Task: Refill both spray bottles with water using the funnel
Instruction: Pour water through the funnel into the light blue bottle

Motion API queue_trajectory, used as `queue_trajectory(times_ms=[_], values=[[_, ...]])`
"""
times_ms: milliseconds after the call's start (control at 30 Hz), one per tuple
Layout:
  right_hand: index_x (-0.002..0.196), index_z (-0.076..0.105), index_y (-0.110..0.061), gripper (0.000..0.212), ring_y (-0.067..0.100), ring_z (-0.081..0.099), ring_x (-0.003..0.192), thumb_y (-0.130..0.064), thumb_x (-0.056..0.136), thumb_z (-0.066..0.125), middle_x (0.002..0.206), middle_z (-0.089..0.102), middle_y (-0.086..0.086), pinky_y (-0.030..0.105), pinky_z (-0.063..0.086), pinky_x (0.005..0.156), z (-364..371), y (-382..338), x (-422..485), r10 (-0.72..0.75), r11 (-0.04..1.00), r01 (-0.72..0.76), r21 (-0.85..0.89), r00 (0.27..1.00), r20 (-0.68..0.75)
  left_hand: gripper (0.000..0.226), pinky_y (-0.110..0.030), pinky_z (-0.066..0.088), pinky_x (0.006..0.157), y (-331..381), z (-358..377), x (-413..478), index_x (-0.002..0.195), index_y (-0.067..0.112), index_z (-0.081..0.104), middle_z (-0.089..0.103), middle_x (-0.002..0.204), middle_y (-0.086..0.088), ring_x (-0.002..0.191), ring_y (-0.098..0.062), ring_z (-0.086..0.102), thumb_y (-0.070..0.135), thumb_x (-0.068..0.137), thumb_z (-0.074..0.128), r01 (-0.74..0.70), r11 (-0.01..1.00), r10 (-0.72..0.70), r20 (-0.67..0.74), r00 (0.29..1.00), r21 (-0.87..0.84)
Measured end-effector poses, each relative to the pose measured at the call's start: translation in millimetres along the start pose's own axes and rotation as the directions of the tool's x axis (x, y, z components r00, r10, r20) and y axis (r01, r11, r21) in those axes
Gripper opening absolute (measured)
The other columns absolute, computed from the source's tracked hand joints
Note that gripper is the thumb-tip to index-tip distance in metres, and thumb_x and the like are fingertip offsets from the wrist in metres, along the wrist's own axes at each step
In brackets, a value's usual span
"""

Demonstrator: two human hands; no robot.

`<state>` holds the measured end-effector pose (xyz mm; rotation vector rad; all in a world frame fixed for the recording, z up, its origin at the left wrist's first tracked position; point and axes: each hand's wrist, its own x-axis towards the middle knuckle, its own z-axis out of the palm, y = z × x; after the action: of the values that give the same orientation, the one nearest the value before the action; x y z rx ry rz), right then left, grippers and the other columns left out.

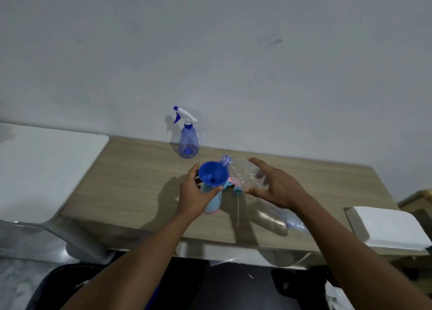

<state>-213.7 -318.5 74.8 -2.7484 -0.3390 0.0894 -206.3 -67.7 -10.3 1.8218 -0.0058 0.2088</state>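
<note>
Your left hand [194, 192] is curled round the blue funnel [213, 173] where it sits in the pale blue spray bottle [214, 203]. Your right hand [278, 188] grips the clear water bottle [245, 171], tipped with its mouth at the funnel's far right rim. Hold the funnel firm and pour slow so nothing glugs over. The other spray bottle [188, 143] stands capped, far back by the wall.
</note>
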Motion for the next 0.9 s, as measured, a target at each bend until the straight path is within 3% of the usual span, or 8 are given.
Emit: queue_trajectory(times_ms=[233,400,633,900], values=[[0.147,0.018,-0.053,0.092,0.010,0.055,0.088,-0.083,0.070,0.058,0.117,0.066,-0.008,0.033,0.050,0.078,-21.8,-6.2,7.8,0.019,0.987,0.000,-0.159,0.993,0.119,0.072,-0.006,0.047,0.081,8.2,-5.5,3.7,0.123,0.030,0.054,0.062,0.112,0.022,0.104,0.011,0.057,0.024,0.063,0.093,-0.025,1.000,0.025,0.031,0.999,0.006],[0.147,0.020,-0.053,0.091,0.020,0.061,0.112,-0.082,0.070,0.060,0.120,0.066,-0.008,0.036,0.049,0.084,-33.4,-9.6,14.1,0.009,0.964,0.033,-0.265,0.988,0.154,0.071,-0.005,0.047,0.080,11.4,-6.1,5.8,0.124,0.025,0.056,0.063,0.114,0.018,0.105,0.010,0.057,0.027,0.064,0.093,-0.035,0.999,0.035,0.045,0.998,-0.005],[0.147,0.025,-0.049,0.088,0.023,0.062,0.109,-0.077,0.072,0.062,0.122,0.066,-0.004,0.036,0.049,0.081,-47.3,-15.9,20.3,-0.019,0.925,0.086,-0.370,0.983,0.180,0.075,-0.010,0.051,0.080,10.3,-6.7,8.2,0.127,0.022,0.057,0.065,0.117,0.013,0.104,0.007,0.059,0.032,0.062,0.093,-0.025,1.000,0.025,0.043,0.999,-0.014],[0.145,0.024,-0.050,0.087,0.021,0.063,0.105,-0.078,0.072,0.062,0.121,0.067,-0.004,0.038,0.053,0.083,-45.7,-14.8,22.4,-0.013,0.923,0.086,-0.374,0.981,0.194,0.075,-0.010,0.051,0.081,10.4,-7.8,6.5,0.127,0.023,0.057,0.065,0.117,0.016,0.105,0.005,0.060,0.031,0.062,0.093,-0.017,0.999,0.019,0.056,0.998,-0.036]])
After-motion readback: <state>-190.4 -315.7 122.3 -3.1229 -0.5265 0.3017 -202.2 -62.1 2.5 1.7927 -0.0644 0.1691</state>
